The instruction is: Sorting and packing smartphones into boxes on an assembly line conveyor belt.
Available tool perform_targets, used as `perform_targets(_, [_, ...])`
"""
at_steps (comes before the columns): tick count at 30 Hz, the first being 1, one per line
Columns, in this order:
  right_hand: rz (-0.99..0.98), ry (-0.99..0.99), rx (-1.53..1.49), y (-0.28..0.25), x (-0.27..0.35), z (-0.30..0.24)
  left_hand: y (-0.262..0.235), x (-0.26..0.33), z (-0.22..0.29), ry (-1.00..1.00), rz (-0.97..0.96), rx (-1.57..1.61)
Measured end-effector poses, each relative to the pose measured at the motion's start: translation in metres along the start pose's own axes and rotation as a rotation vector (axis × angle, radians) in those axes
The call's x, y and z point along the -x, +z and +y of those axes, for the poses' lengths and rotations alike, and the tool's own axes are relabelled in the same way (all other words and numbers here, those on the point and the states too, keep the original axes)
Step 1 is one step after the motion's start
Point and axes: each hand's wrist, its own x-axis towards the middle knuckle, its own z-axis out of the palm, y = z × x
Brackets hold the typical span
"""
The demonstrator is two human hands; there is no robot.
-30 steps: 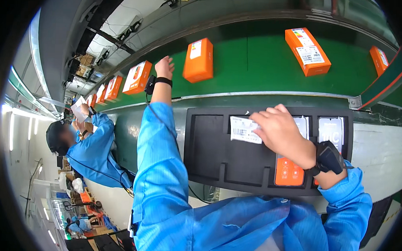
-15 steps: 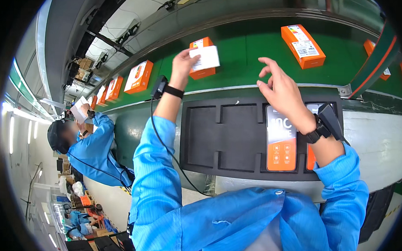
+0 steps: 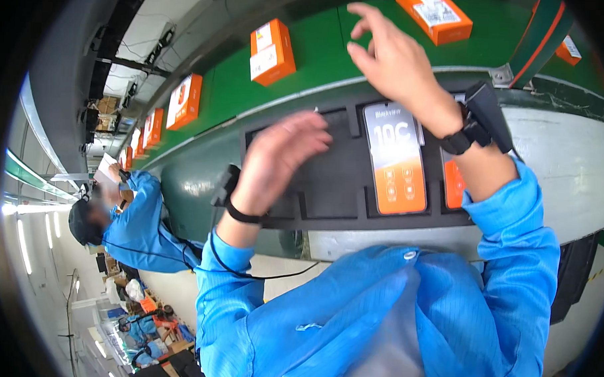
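My left hand [image 3: 283, 154], somewhat blurred, hovers over the left part of a black compartment tray [image 3: 334, 219]; its fingers are stretched out and no object shows in them. Farther off, my right hand [image 3: 393, 59] is raised by the belt's near edge, fingers apart and holding nothing. Below its wrist, a smartphone [image 3: 397, 162] with a white and orange front lies in the tray. A second smartphone [image 3: 453, 184] to its right is partly covered by my right forearm. An orange box [image 3: 273, 51] with white labels stands on the green belt beyond my left hand.
More orange boxes [image 3: 184, 102] are spread along the green conveyor belt [image 3: 320, 46], one [image 3: 436, 17] beyond my right hand. A green post [image 3: 537, 40] rises at the right. A co-worker [image 3: 141, 216] in blue stands at the left. A cable trails from my left wrist.
My left hand has drawn back from the orange box to over the tray, and the white sheet it held is gone from it. My right hand stays raised and open. The view has shifted.
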Motion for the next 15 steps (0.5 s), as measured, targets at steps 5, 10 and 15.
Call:
perform_targets(5, [0.060, -0.012, -0.116, -0.023, -0.003, -0.025, 0.046, 0.016, -0.040, -0.220, -0.056, 0.123])
perform_targets(10, [0.210, 0.005, -0.233, -0.060, -0.014, -0.044, 0.052, 0.002, -0.042, -0.265, -0.060, 0.002])
perform_targets(15, [0.099, 0.154, -0.519, -0.090, -0.009, -0.002, 0.062, -0.008, -0.068, -0.145, -0.086, -0.075])
